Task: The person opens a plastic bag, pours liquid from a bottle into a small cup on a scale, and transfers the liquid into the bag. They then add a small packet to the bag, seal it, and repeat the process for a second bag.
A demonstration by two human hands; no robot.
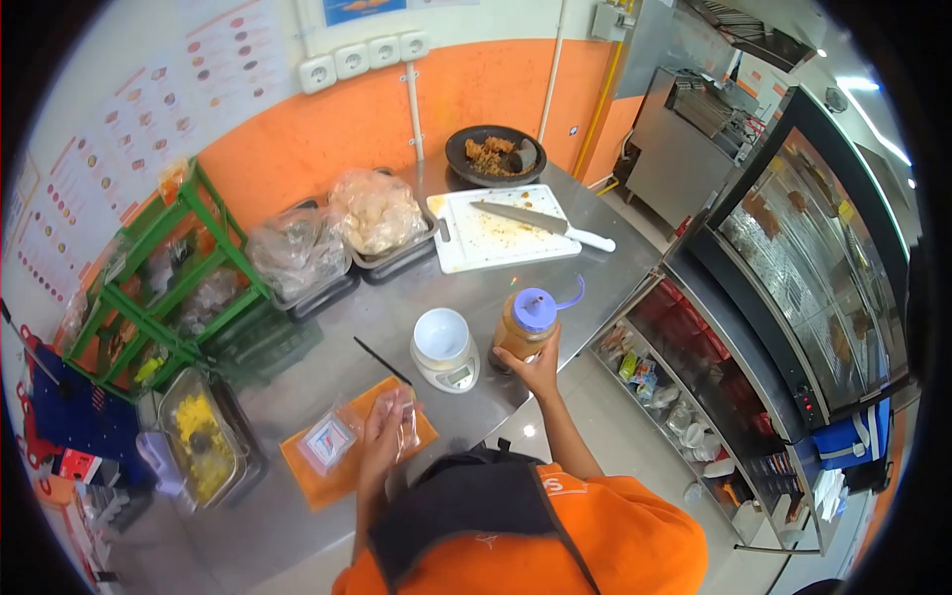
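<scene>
My right hand is wrapped round a squeeze bottle of brown sauce. The bottle has a purple lid with its cap hanging off on a strap. Left of the bottle, a white bowl rests on a small digital kitchen scale; its readout is too small to read. My left hand is closed on a clear plastic bag above an orange mat. A pack of clear bags with a printed label lies on that mat, beside my left hand. A thin black stick lies behind it.
At the back are a white cutting board with a knife, and a stone mortar holding fried food. Bagged food trays, a green rack and a yellow-food tray stand left. A glass display cabinet stands right.
</scene>
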